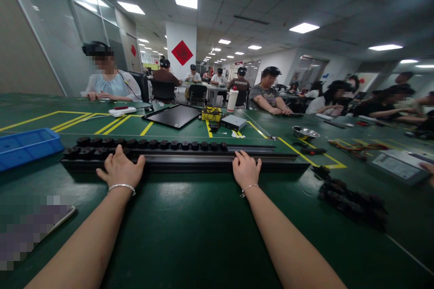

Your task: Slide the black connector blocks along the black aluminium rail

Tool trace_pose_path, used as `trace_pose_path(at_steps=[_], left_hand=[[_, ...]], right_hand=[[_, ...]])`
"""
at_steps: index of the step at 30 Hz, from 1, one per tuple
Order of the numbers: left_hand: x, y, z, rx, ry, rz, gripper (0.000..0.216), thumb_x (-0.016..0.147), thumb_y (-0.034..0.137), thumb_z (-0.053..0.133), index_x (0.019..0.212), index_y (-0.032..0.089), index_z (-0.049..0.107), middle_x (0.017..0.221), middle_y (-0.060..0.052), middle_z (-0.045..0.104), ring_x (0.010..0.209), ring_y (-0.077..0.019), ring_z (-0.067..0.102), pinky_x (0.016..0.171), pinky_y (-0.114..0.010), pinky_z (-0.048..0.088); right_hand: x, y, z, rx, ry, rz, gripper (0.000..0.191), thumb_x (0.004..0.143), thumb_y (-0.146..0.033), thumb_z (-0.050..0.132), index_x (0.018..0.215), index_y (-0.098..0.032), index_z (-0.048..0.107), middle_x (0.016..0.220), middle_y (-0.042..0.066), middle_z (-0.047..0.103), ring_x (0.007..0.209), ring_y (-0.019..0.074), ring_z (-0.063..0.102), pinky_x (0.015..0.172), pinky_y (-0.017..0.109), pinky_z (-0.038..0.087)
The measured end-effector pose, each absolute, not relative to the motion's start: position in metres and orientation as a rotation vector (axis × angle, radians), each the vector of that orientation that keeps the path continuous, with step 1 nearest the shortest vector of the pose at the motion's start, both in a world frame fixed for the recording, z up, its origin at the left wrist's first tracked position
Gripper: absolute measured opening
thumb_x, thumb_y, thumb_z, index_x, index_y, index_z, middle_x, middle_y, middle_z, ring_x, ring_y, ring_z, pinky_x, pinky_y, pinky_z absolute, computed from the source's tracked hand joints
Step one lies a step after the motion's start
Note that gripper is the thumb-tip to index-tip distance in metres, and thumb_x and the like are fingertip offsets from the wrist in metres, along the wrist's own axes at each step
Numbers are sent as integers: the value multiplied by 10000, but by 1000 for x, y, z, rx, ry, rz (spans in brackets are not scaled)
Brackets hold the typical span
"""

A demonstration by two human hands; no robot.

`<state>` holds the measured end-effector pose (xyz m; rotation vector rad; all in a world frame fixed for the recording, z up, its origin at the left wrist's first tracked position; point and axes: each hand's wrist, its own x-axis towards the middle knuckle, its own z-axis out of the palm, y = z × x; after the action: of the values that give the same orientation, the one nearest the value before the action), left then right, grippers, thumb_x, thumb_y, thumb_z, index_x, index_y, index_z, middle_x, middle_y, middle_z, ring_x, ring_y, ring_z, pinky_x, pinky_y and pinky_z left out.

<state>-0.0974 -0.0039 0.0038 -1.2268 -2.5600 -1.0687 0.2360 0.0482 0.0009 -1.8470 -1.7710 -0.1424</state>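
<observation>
A long black channelled rail (190,165) lies crosswise in front of me on the green table. Small round black parts (174,145) stand along it in rows, packed double at the left end. My left hand (122,169), wearing a silver bracelet, rests over the left part of the rail with fingers spread, close to the round parts. Further right, my right hand (246,170) lays its stretched fingers on the rail, thumb apart, over a stretch of bare channel. Whether the left fingertips touch a round part is hidden.
A blue tray (29,146) sits at left, near a pixelated flat item (34,230). To the right are a dark heap of parts (352,201), a metal bowl (305,133) and a grey metal box (398,166). Beyond lies a black panel (174,116); other people sit around.
</observation>
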Motion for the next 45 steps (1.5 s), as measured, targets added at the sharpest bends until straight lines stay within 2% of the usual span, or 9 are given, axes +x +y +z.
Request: trace_pose_path(at_steps=[13, 23, 45], left_hand=[[-102, 1, -1, -1161, -2626, -1011, 786, 757, 621, 315, 1358, 116, 283, 1384, -216, 349, 1327, -304, 215, 1033, -609, 121], [-103, 4, -5, -1192, -2654, -965, 779, 785, 606, 231, 1373, 94, 240, 1417, -219, 297, 1358, -275, 130, 1031, -622, 104], [-103, 3, -3, -1190, -2672, -954, 715, 782, 592, 258, 1333, 141, 320, 1407, -202, 324, 1354, -273, 156, 1034, -622, 110]], right_hand=[[237, 50, -3, -1836, -1749, -190, 405, 857, -316, 332, 1161, -258, 594, 1286, 17, 520, 1062, 227, 498, 1050, 514, 107], [237, 50, -1, -1851, -1763, -176, 412, 861, -323, 326, 1175, -258, 584, 1287, 22, 519, 1075, 227, 495, 1047, 518, 118], [236, 50, -2, -1857, -1756, -190, 412, 858, -318, 321, 1167, -264, 589, 1284, 16, 521, 1063, 230, 500, 1044, 528, 124]])
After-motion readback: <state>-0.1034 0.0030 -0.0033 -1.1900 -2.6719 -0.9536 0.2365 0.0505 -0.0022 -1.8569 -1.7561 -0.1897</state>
